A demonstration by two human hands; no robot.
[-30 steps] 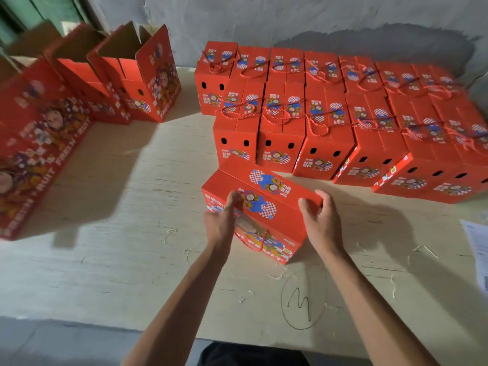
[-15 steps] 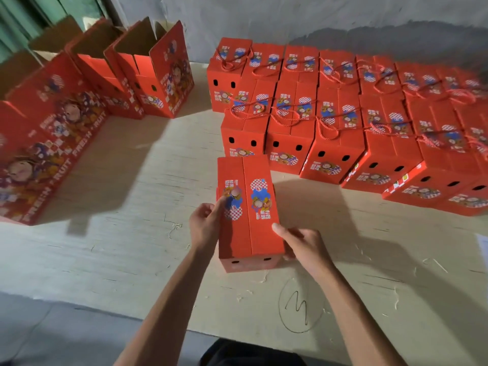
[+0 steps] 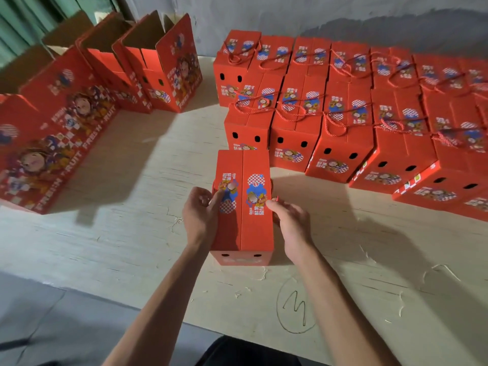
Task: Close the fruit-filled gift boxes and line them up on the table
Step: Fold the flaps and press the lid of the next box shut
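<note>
- Pencilled circle with a scrawled mark, drawn on the pale wooden table, nearest the person, just right of centre.
- Red gift box, standing upright on the table in front of the person, top flaps shut and meeting along a centre seam; two dark holes show on its near end face.
- Left hand, at the box's left edge, fingers curled against the side, thumb laid on the top flap.
- Right hand, at the box's right edge, fingers curled, pinching a red cord end beside the top.
- Closed red boxes, in two rows with cord handles, beyond and to the right; the nearest stands just behind the held box.
- Open red boxes, flaps up, far left.
- Flat printed cartons, leaning at the left edge.
</note>
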